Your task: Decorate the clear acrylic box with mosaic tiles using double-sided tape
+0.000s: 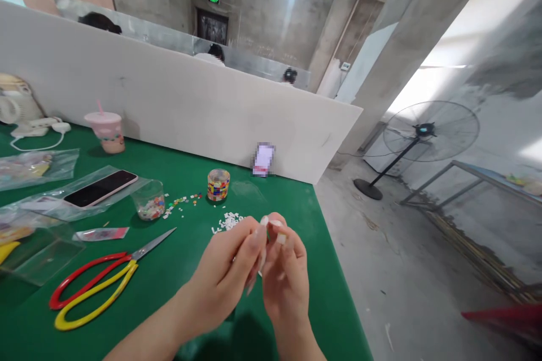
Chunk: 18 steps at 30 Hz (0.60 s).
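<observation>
Above the green table my left hand [232,262] and my right hand [288,271] meet, fingertips almost together. Both are closed in a pinch around something small and pale, mostly hidden by the fingers. I cannot make out what it is. Just behind my left hand lies a heap of small white tiles [228,221]. Past it stands a round jar covered in colourful mosaic tiles [218,186]. Loose coloured tiles [182,201] trail from the jar towards a clear plastic cup [149,203] that holds more coloured pieces.
Red-and-yellow-handled scissors [127,262] lie left of my forearm. Behind them are a black-screened phone [101,187], plastic bags [38,166] and a pink lidded cup [105,131]. A white partition [182,96] bounds the far side, with another phone [263,159] against it. A fan [423,130] stands right.
</observation>
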Each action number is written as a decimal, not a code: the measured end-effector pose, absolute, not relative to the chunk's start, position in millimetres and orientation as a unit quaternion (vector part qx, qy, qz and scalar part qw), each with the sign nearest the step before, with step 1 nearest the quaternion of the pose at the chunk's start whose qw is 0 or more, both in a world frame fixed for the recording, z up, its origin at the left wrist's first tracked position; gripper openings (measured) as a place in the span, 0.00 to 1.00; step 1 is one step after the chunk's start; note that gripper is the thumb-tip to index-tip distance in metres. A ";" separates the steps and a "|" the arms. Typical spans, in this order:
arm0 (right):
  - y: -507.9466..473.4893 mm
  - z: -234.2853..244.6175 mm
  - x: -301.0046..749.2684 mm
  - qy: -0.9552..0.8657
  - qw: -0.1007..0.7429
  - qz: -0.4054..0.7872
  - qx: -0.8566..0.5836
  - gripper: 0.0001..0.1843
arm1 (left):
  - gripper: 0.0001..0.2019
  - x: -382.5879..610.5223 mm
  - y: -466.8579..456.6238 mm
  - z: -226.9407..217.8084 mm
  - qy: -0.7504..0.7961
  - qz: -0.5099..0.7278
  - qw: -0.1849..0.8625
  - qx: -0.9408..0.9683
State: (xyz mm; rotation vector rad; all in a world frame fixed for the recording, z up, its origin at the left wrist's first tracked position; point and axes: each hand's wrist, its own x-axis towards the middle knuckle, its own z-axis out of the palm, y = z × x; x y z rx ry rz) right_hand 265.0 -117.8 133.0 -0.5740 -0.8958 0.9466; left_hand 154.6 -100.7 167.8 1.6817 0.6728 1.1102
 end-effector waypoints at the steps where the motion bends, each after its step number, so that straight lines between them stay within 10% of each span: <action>1: -115.8 131.5 266.3 -0.412 0.751 0.448 -0.258 0.08 | 0.19 149.2 -100.5 170.5 0.275 0.439 0.470 0.714; 18: -102.7 118.8 272.5 -0.563 0.747 0.263 -0.238 0.09 | 0.09 134.7 -113.1 181.2 0.301 0.364 0.453 0.756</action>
